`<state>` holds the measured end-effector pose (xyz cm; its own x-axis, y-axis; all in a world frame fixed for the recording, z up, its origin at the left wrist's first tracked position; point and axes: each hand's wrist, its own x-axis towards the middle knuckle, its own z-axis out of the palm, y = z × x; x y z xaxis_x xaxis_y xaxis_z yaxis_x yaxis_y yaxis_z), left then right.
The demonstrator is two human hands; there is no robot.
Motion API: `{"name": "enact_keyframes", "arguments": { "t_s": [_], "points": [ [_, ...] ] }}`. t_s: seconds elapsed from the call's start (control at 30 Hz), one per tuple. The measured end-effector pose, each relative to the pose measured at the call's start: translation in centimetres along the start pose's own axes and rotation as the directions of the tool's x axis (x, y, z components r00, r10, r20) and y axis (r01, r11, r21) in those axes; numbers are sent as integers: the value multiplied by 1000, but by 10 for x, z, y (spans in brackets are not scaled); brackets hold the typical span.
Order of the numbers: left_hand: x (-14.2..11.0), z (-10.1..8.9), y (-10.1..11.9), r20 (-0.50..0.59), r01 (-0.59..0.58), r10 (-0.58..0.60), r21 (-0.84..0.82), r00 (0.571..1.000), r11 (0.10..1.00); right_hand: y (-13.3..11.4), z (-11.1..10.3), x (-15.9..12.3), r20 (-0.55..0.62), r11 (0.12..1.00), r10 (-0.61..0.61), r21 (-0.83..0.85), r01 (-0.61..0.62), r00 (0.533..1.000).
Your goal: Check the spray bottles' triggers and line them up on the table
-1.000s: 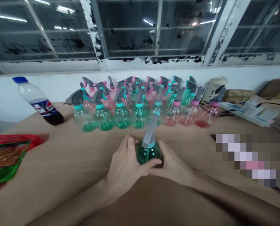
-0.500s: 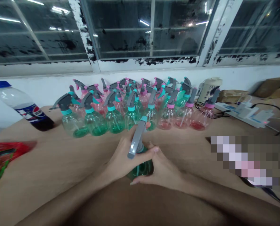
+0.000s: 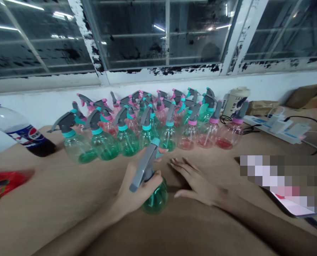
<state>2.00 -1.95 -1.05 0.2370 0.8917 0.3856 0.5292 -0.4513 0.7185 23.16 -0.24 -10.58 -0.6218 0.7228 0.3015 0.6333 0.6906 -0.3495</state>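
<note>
My left hand (image 3: 133, 186) is closed round the neck of a green spray bottle (image 3: 154, 199) with a grey trigger head (image 3: 144, 167), holding it tilted above the wooden table (image 3: 68, 199). Just to its right, my right hand (image 3: 194, 179) lies flat on the table with fingers stretched out, holding nothing. Behind both hands stands a crowd of spray bottles: green ones (image 3: 102, 144) toward the left, pink ones (image 3: 208, 133) toward the right.
A cola bottle (image 3: 17, 131) lies at the far left and a red and green snack bag (image 3: 0, 183) at the left edge. At the right are a paper cup (image 3: 235, 101), a power strip (image 3: 281, 128) with cables, and a blurred patch.
My right hand let go of the green bottle and now rests flat on the table. My left hand lifted the bottle and tilted it toward the left.
</note>
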Motion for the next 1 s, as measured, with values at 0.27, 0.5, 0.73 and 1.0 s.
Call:
{"name": "enact_keyframes", "arguments": {
  "t_s": [0.27, 0.5, 0.73, 1.0],
  "points": [
    [2, -3, 1, 95, -53, 54, -12, 994, 999, 5, 6, -2, -51, 996, 52, -75, -56, 997],
    [6, -9, 1, 86, -124, 126, -21, 988, 992, 7, 9, -4, -75, 990, 73, -116, -81, 995],
    [5, -6, 0, 50, -164, 162, 45, 986, 985, 8, 12, -5, -73, 982, 65, -172, -77, 995],
    [4, -6, -1, 53, -167, 166, 7, 985, 986, 8, 13, -5, -118, 986, 43, -158, -61, 992]
  ]
}}
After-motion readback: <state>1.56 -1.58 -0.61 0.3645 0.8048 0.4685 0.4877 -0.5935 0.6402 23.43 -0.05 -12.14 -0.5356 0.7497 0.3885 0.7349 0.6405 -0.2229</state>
